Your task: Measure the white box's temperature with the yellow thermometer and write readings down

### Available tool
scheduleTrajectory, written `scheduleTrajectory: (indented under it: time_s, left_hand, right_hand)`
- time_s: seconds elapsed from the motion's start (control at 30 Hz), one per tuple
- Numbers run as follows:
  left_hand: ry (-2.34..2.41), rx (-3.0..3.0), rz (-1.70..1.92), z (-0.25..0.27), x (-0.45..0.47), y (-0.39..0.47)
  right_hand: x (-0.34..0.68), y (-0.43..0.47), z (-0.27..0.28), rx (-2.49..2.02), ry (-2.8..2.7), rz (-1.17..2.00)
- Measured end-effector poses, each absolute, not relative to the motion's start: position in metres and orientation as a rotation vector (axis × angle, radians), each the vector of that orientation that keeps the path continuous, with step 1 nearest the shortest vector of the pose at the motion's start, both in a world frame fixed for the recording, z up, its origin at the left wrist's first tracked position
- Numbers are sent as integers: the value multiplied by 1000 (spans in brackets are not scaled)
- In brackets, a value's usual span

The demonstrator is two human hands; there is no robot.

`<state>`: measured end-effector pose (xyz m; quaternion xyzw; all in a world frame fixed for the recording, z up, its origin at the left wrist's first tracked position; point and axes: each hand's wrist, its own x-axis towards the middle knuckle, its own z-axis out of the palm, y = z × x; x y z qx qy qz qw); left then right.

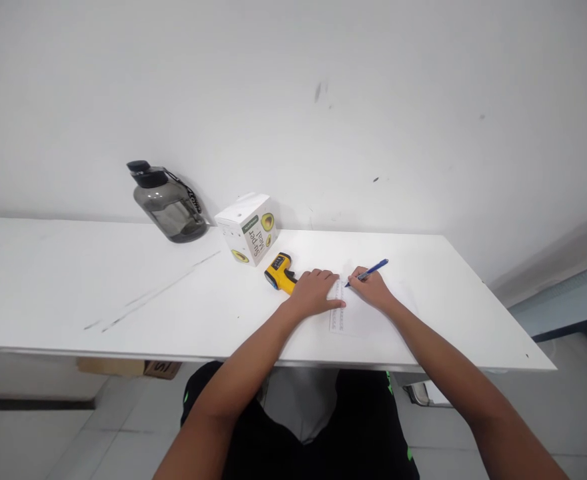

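Black trousers: two legs in black cloth with green marks (298,460), nearest, below the front edge of the tabletop.
White tabletop: one, smooth with thin grey streaks (173,287), carrying all that follows up to the wall.
Paper: one white sheet with small written lines near its left edge (368,317), flat under both hands; the written lines run away from the person; its far outline fades into the white surface.
Left grip: one (316,292), unclenched, palm down, fingers laid over the sheet's left edge, thumb reaching right across the writing.
Right grip: one (372,288), closed around the pen close to its tip.
Pen: one slim blue pen (377,267), held in the right grip and right of the left one; its long axis slants, tip down toward the near left, rear end up toward the far right. Whether the tip touches the sheet cannot be told.
Thermometer: one yellow-and-black pistol-shaped plastic device (279,265), just beyond the left grip to the left, handle toward that hand.
Carton: one white cardboard box, three avocado pictures showing, lettered "Su-per Meal" (253,227).
Bottle: one grey see-through jug with black cap and strap (171,210), left of the carton.
Wall: one, pale, with dark scuffs (273,80).
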<state>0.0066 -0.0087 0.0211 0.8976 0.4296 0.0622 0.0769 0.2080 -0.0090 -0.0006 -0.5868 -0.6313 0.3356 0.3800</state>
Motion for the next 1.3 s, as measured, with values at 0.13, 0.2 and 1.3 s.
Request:
scheduleTrajectory:
  time_s: [0.13, 0.2, 1.3]
  left_hand:
    - [1284, 2686, 169, 22, 7, -8]
    - [1288, 2683, 154, 24, 8, -9]
    - [1310, 2680, 107, 26, 9, -9]
  right_hand:
    - [208, -9, 0, -1507, -1570, 872]
    - [208, -10, 0, -1515, -1540, 875]
    - [207, -11, 0, -1522, -1520, 829]
